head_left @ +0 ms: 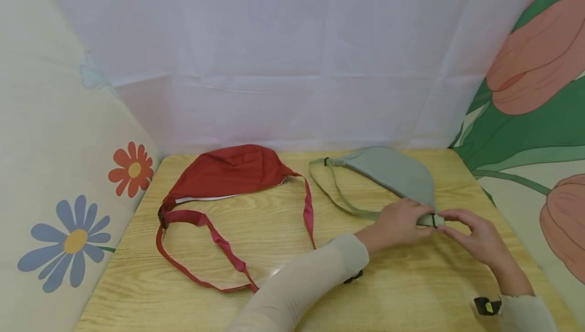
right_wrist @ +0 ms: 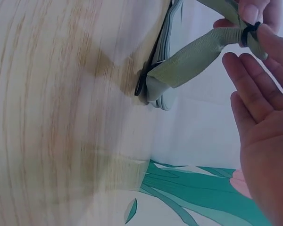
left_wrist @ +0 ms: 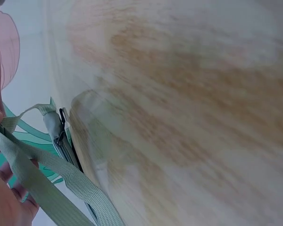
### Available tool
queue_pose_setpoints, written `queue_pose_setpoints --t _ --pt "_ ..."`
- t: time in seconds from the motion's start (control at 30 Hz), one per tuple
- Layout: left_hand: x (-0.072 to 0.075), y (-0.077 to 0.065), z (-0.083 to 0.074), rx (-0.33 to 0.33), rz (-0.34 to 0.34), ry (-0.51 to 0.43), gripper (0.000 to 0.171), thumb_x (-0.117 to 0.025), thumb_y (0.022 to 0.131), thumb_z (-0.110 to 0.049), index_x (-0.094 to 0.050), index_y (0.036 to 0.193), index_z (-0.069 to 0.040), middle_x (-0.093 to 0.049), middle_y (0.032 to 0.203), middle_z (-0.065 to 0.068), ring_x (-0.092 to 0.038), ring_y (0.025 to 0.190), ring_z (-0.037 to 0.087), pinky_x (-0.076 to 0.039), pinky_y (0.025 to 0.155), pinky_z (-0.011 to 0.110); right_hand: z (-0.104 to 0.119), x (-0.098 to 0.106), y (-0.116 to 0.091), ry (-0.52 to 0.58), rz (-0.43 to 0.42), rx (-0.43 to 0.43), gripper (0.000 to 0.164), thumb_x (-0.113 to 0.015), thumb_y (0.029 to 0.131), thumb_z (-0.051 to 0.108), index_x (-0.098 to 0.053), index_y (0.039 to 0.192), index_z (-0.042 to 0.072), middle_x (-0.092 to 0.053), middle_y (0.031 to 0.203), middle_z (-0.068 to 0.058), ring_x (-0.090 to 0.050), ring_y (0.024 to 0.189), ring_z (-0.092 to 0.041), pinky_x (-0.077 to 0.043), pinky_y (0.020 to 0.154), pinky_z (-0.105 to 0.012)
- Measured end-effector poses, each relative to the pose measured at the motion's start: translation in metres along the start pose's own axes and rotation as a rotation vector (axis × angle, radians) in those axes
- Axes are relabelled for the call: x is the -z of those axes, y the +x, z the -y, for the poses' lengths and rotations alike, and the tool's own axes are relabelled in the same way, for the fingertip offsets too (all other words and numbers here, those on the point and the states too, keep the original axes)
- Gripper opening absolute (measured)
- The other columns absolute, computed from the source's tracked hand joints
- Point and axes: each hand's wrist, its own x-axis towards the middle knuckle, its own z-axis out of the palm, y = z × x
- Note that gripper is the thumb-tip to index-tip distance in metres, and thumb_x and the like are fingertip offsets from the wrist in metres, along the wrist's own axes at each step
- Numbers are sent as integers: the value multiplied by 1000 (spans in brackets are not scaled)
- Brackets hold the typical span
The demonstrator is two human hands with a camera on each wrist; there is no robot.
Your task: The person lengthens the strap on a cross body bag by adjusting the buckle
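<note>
A grey-green waist bag lies at the back right of the table, its green strap looping to the left and forward. With my left hand I hold the strap close to a small black slider. My right hand pinches the strap at the slider's other side with thumb and index finger. In the right wrist view the remaining fingers of that hand are extended below the black slider. A section of strap crosses beside my left hand in the left wrist view.
A red waist bag lies at the back left, its red strap spread toward the front. My left forearm covers part of the table. Flowered cloth and a white backdrop surround the table.
</note>
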Motion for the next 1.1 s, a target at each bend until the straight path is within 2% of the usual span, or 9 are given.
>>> queue_pose_setpoints --t 0.1,0.33,0.47,0.7,0.87,1.1 --pt "-1 -1 1 0 -8 -15 44 -58 97 -59 -60 136 -39 -64 126 -16 -58 111 4 -49 85 18 0 0 -1 17 -10 -3 34 -84 80 3 -74 111 10 -69 108 12 -46 106 23 -34 88 -1" --pt "-4 1 1 -33 -39 -30 46 -58 95 -62 -62 134 -37 -65 124 -16 -60 108 3 -48 85 17 0 -1 -1 50 -20 -6 34 -83 81 1 -74 113 8 -70 108 13 -48 106 22 -36 87 -1" --pt "-5 2 1 -47 -52 -23 47 -56 96 -62 -62 135 -36 -66 124 -16 -61 107 3 -49 85 16 -1 -1 -2 60 -20 -6 34 -82 82 0 -73 113 6 -67 110 20 -48 106 22 -36 88 -1" --pt "-4 1 5 -20 -40 -23 46 -61 95 -58 -63 134 -33 -67 123 -16 -61 107 2 -49 85 17 -6 -1 -7 142 -34 -83 29 -75 88 -4 -68 116 -1 -62 109 26 -51 103 21 -33 92 1" --pt "-4 1 8 -55 -51 -14 46 -59 97 -55 -63 135 -29 -67 124 -14 -62 109 2 -49 89 16 -10 0 -8 138 -39 -75 32 -72 89 -6 -66 119 0 -63 112 19 -49 105 21 -31 93 1" --pt "-5 1 8 -95 -33 4 46 -55 100 -51 -62 136 -24 -66 126 -12 -62 112 3 -48 93 15 -3 0 -1 44 -32 120 52 -78 78 -12 -65 127 -1 -63 120 -12 -41 121 16 -27 98 -1"
